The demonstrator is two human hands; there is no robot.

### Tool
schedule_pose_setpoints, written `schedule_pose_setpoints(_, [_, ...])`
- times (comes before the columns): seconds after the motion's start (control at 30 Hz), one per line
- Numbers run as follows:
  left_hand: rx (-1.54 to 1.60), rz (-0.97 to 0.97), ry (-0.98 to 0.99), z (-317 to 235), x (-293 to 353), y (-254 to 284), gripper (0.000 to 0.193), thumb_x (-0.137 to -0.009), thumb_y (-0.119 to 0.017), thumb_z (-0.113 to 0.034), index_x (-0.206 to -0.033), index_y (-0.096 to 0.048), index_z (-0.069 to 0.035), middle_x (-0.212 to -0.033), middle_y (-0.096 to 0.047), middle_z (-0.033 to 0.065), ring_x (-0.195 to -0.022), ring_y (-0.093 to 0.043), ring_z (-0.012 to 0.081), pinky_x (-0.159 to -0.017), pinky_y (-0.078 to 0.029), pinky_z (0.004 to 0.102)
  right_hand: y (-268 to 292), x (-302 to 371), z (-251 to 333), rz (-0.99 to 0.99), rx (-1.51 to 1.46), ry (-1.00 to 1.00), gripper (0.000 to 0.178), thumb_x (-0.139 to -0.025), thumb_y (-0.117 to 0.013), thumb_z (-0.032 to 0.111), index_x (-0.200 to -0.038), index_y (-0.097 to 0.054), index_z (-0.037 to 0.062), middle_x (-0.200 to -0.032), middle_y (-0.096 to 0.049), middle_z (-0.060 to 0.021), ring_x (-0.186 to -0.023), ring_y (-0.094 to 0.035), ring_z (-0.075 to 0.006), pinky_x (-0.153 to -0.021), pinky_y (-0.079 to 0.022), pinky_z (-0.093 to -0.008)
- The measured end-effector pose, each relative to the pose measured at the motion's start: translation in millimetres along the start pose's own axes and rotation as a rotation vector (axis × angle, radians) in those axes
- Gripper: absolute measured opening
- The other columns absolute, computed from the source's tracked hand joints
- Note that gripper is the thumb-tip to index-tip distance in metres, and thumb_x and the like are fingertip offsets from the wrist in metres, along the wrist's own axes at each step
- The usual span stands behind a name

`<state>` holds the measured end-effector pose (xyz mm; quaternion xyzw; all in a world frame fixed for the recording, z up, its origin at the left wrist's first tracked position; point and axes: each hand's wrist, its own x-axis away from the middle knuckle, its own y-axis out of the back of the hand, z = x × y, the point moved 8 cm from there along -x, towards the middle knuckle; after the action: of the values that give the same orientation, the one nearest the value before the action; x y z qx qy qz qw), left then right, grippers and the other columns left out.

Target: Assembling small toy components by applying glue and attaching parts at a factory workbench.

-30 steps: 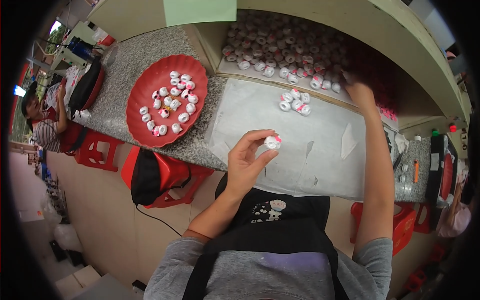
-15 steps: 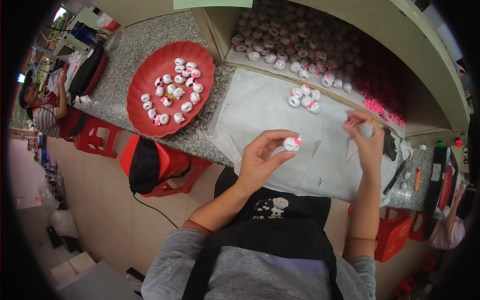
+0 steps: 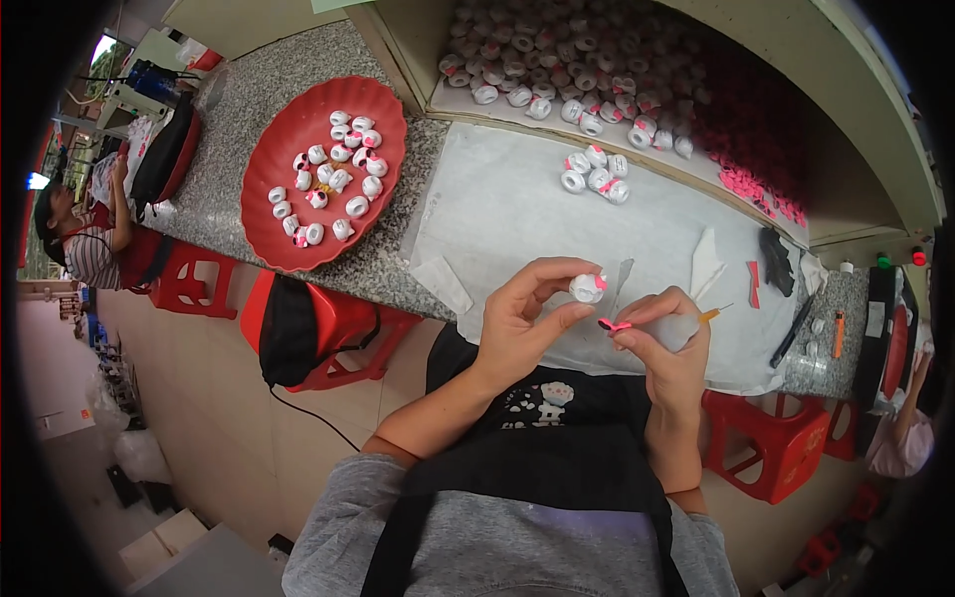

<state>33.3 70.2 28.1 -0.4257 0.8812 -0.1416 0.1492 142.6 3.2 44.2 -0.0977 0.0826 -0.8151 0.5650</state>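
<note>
Between the thumb and fingers of my left hand (image 3: 522,323) is a small round white figurine head (image 3: 586,290) with a pink patch on it. My right hand (image 3: 668,358) pinches a small pink-and-black piece (image 3: 613,325) just below and right of that head. The same right hand also keeps a translucent squeeze bottle (image 3: 677,330) in its palm, its orange needle tip (image 3: 708,315) pointing right. The two hands are close together but apart, above a white sheet (image 3: 517,214). A little group of similar white heads (image 3: 600,179) rests farther back on it.
A red scalloped bowl (image 3: 264,154) with several white heads stands at the left. Behind the sheet, a shelf holds many white heads (image 3: 537,70) and a pile of small pink pieces (image 3: 756,194). A dark slim tool (image 3: 791,333) and an orange pen-like tool (image 3: 839,333) lie right.
My right hand has come left and nearer from the right side of the sheet, and now shows the pink-and-black piece beside the head. My left hand has stayed nearly still, gripping the head.
</note>
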Motion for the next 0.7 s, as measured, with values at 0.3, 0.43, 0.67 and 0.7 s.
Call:
schedule_pose_setpoints(0.3, [-0.378, 0.039, -0.205, -16, 2, -7, 0.030, -0.067, -0.055, 0.008, -0.095, -0.050, 0.002, -0.099, -0.051, 0.0148, -0.094, -0.049, 0.0221, -0.080, -0.038, 0.0297, 0, -4, -9, -0.030, -0.115, -0.077, 0.013, -0.065, -0.057, -0.005, -0.071, -0.046, -0.0010, -0.070, -0.053, -0.0137, -0.055, -0.050, -0.0151, -0.051, -0.041, -0.0227])
schedule_pose_setpoints(0.43, [-0.426, 0.033, -0.229, -20, 2, -10, 0.028, -0.065, -0.056, 0.008, -0.092, -0.052, 0.001, -0.096, -0.053, 0.0150, -0.092, -0.050, 0.0228, -0.078, -0.039, 0.0295, 0, -7, -16, -0.031, -0.218, -0.062, 0.011, -0.065, -0.058, -0.005, -0.071, -0.049, -0.0013, -0.072, -0.051, -0.0109, -0.054, -0.048, -0.0122, -0.049, -0.040, -0.0211])
schedule_pose_setpoints(0.67, [-0.410, 0.057, -0.214, -19, 2, -10, 0.028, -0.065, -0.056, 0.009, -0.092, -0.053, 0.001, -0.096, -0.053, 0.0152, -0.092, -0.050, 0.0224, -0.078, -0.039, 0.0296, 0, -7, -17, -0.028, -0.190, -0.083, 0.011, -0.065, -0.057, -0.004, -0.070, -0.048, -0.0014, -0.071, -0.048, -0.0105, -0.051, -0.047, -0.0127, -0.047, -0.039, -0.0218])
schedule_pose_setpoints(0.7, [-0.382, 0.072, -0.204, -18, 2, -10, 0.028, -0.065, -0.056, 0.008, -0.092, -0.053, 0.001, -0.097, -0.052, 0.0153, -0.092, -0.050, 0.0223, -0.078, -0.039, 0.0296, 1, -7, -17, -0.029, -0.190, -0.084, 0.011, -0.065, -0.057, -0.004, -0.070, -0.048, -0.0014, -0.071, -0.048, -0.0105, -0.051, -0.047, -0.0127, -0.047, -0.039, -0.0218])
